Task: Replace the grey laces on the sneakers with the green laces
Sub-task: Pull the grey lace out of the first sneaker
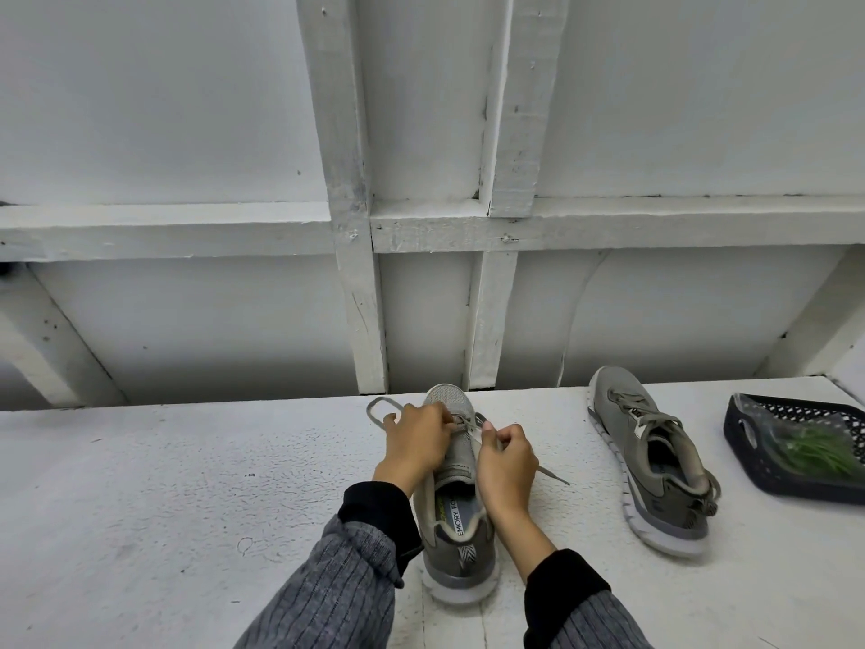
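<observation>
Left hand (pixel 414 442) curled over forefoot of near sneaker (pixel 456 498), fingers pinching grey lace (pixel 381 409) at lower eyelets; right hand (pixel 503 461) closed on other lace run, loose tip trailing toward 3 o'clock; sneaker upright on white surface (pixel 164 484), toe at 12; second sneaker (pixel 655 461) at 3 o'clock, fully laced; dark basket (pixel 749 461) beyond it holding green laces (pixel 817 449); step: unthreading, nearly done; next likely pull lace free of last eyelets.

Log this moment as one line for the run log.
step: unlacing near sneaker | left hand, right hand: gripping grey lace | second sneaker: laced | green laces: in basket
</observation>
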`<state>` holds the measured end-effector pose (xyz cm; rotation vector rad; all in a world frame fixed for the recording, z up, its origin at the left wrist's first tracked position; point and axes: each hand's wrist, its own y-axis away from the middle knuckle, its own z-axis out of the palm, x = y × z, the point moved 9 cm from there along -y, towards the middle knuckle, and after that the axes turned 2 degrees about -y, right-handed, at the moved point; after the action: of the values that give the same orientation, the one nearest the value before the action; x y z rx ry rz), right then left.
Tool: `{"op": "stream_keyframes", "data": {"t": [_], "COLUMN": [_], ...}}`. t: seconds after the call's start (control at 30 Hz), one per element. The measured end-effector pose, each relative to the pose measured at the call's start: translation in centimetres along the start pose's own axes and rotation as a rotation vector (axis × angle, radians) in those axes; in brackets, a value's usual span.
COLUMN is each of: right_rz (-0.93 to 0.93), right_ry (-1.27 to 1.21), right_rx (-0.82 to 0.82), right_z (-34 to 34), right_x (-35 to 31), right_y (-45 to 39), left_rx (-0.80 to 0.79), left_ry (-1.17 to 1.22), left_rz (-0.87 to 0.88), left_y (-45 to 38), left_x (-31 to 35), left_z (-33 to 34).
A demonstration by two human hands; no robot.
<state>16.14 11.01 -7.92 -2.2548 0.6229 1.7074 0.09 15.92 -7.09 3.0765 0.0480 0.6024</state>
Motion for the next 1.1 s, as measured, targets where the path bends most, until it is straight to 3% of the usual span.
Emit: {"op": "stream_keyframes", "data": {"t": [0.1,0.37,0.47,0.53,0.67,0.8,0.93,1.1], "right_rz": [-0.001,-0.023,-0.029,-0.030,-0.016,-0.015,-0.011,-0.012], "right_ry": [-0.006,0.000,-0.010,-0.014,-0.012,-0.004,-0.001,-0.018], "right_rx": [-0.004,-0.021,-0.028,-0.024,-0.023,-0.023,-0.018,-0.009], "right_z": [0.1,-0.1,-0.1,-0.1,0.0,-0.1,-0.2,-0.2], "right_x": [-0.2,-0.6,-0.8,-0.7,-0.5,-0.6,-0.7,-0.6], "right_y": [0.1,0.4,0.4,0.4,0.4,0.4,0.4,0.4], "left_rx": [0.012,0.286,0.409,0.476,0.530,0.299,0.114,0.162], "left_ry": [0.135,1.432,1.686,1.579,1.145,0.683,0.554,0.306], "left_rz": [0.011,-0.237,-0.310,-0.362,-0.385,-0.409,-0.403,-0.202], "left_y": [-0.2,1.4,1.9,2.1,2.9,3.9,4.3,3.2], "left_x": [-0.1,-3.4,-5.5,-7.4,-11.0,-13.1,-13.3,-9.9], "left_z": [0.0,-2.3,-3.8,-4.5,-5.3,-2.4,1.3,0.0]}}
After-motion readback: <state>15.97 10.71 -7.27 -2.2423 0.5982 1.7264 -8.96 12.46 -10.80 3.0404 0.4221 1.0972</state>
